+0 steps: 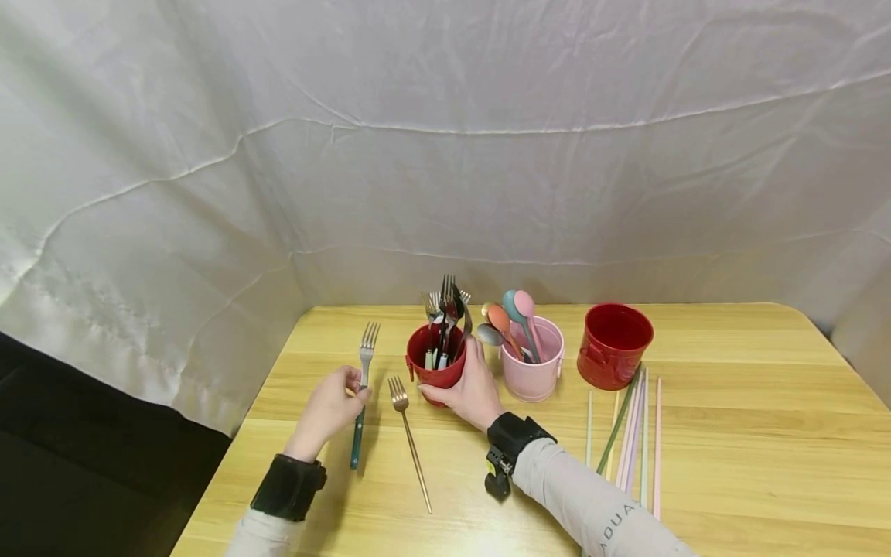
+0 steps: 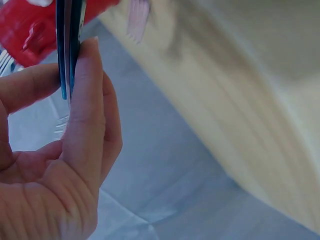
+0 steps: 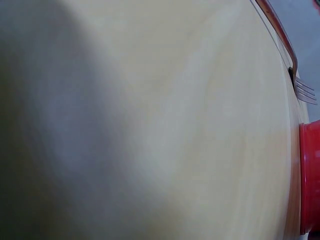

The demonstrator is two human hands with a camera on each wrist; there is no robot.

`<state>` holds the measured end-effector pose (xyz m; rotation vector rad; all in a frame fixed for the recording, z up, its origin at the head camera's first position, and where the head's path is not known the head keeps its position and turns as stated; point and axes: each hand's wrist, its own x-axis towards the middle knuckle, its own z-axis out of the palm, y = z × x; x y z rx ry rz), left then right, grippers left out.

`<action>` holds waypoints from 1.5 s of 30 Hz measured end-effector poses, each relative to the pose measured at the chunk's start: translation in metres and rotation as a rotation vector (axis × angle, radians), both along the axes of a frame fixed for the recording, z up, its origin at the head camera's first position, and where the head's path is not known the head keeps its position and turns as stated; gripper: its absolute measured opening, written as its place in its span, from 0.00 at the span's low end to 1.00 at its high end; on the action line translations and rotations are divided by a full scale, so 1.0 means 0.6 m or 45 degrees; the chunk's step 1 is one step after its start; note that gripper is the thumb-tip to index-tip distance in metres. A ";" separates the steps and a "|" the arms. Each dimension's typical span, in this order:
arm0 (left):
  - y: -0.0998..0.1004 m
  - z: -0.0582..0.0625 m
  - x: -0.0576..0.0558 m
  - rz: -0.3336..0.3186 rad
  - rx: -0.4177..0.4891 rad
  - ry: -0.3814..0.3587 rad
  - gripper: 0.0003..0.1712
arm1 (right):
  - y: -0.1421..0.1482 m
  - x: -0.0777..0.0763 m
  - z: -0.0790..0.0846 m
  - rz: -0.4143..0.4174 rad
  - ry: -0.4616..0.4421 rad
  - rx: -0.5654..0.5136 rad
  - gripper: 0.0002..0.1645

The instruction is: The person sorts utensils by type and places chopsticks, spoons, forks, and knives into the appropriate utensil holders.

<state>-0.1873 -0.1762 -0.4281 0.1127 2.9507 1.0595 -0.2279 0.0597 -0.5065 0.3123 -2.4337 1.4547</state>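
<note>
My left hand (image 1: 330, 408) pinches a fork (image 1: 366, 354) with a teal handle (image 2: 69, 45); its tines point away from me. With the thumb in front and fingers at the right side, my right hand (image 1: 469, 388) grips a small red bucket (image 1: 440, 377). Several forks (image 1: 448, 298) and other dark-handled cutlery stand inside that bucket, tines up. Between the hands a copper-coloured fork (image 1: 413, 449) lies on the table. In the right wrist view the red bucket (image 3: 311, 175) shows at the right edge, the copper-coloured fork (image 3: 286, 35) above it.
Right of the gripped bucket stands a pink bucket (image 1: 532, 381) with several spoons (image 1: 517, 309). Farther right is another red bucket (image 1: 604, 363). Several pastel chopsticks (image 1: 636, 433) lie on the wooden table (image 1: 752, 433), partly behind the right sleeve. Grey cloth (image 1: 487, 186) hangs behind.
</note>
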 end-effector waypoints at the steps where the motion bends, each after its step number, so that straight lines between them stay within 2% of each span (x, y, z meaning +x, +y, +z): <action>1: 0.002 0.006 -0.004 -0.004 0.005 0.016 0.14 | 0.000 0.000 0.000 0.002 -0.003 -0.003 0.63; 7: 0.022 0.050 -0.027 -0.051 0.034 0.120 0.14 | 0.001 0.000 0.002 0.001 -0.036 0.005 0.63; 14: 0.063 0.103 -0.049 -0.104 0.056 0.257 0.14 | 0.002 -0.002 0.000 -0.001 -0.029 0.008 0.63; 20: 0.100 0.135 -0.063 -0.145 0.137 0.370 0.13 | 0.002 -0.001 -0.001 0.014 -0.025 -0.001 0.63; 24: 0.125 0.141 -0.071 -0.163 0.258 0.433 0.13 | 0.003 -0.003 -0.002 0.008 -0.007 0.000 0.63; 31: 0.156 0.130 -0.079 -0.160 0.422 0.502 0.12 | 0.002 -0.002 0.002 0.010 -0.043 -0.001 0.64; 38: 0.163 0.123 -0.087 -0.193 0.468 0.574 0.11 | 0.003 0.000 0.004 0.011 -0.048 -0.007 0.65; 45: 0.167 0.137 -0.090 -0.228 0.597 0.584 0.11 | 0.004 0.001 0.005 0.010 -0.048 -0.005 0.64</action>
